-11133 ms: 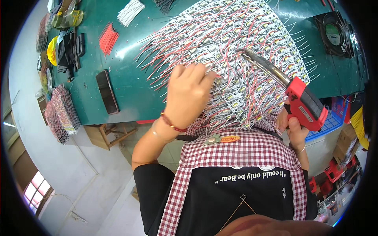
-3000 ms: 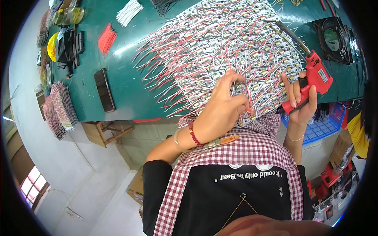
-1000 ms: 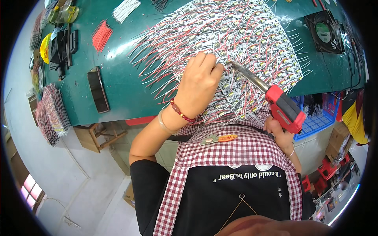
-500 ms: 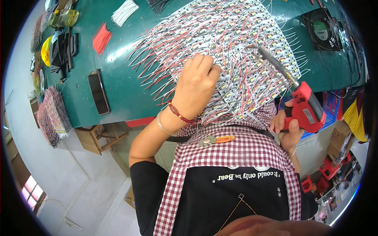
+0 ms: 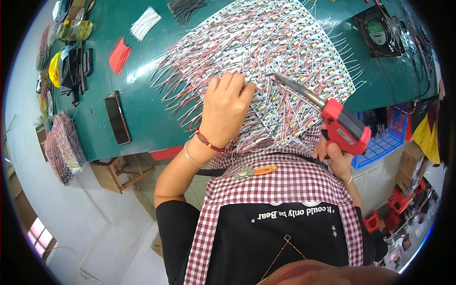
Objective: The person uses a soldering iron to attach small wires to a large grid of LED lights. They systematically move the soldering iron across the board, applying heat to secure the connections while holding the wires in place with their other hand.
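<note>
A large panel of small circuit boards (image 5: 327, 71), bristling with red, white and dark wires, lies on the green table. Over its near-left part is my left hand (image 5: 225, 107), fingers curled down in a pinch; what they grip, if anything, is hidden beneath them. At the panel's right side my right hand (image 5: 336, 156) is wrapped round the handle of a red and black soldering gun (image 5: 346, 127). The gun's long nozzle points left over the boards, its tip a little right of my left fingers. I cannot tell whether the tip touches a board.
On the green table (image 5: 147, 114) lie bundles of red wires (image 5: 119, 56), white wires (image 5: 145, 23) and dark wires (image 5: 186, 9), plus a phone (image 5: 117, 118). A black fan (image 5: 378, 32) stands at the far right. Below the right edge sits a blue crate (image 5: 380, 145); wired panels (image 5: 65, 147) stand left.
The soldering gun and my right hand have moved left, bringing the tip nearer my left hand. My left hand has shifted slightly left and nearer, still curled.
</note>
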Demonstrator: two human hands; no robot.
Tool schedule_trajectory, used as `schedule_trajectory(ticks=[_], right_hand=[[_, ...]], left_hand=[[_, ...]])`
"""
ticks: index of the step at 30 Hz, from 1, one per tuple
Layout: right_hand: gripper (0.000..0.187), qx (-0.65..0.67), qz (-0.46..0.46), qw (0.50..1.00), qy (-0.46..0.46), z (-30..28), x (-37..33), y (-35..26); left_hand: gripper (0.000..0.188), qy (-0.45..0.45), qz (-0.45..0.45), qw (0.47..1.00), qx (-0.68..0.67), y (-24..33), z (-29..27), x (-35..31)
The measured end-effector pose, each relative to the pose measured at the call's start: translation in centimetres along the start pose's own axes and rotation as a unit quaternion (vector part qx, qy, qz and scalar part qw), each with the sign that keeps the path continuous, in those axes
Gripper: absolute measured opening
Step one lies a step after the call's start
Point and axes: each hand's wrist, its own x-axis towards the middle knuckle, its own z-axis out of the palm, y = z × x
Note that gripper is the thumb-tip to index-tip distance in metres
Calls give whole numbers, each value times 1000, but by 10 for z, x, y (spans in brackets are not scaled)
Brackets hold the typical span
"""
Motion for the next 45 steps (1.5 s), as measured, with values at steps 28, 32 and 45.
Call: schedule_trajectory(ticks=[28,32,45], right_hand=[[62,9,-106,988,108,3,-5,-14],[54,30,-270,944,189,-34,9,-43],[23,-88,-214,801,551,-199,93,-77]], left_hand=[[17,12,13,1000,-23,4,-2,1],[17,-6,16,1000,12,11,-5,6],[17,19,25,999,40,8,-8,5]])
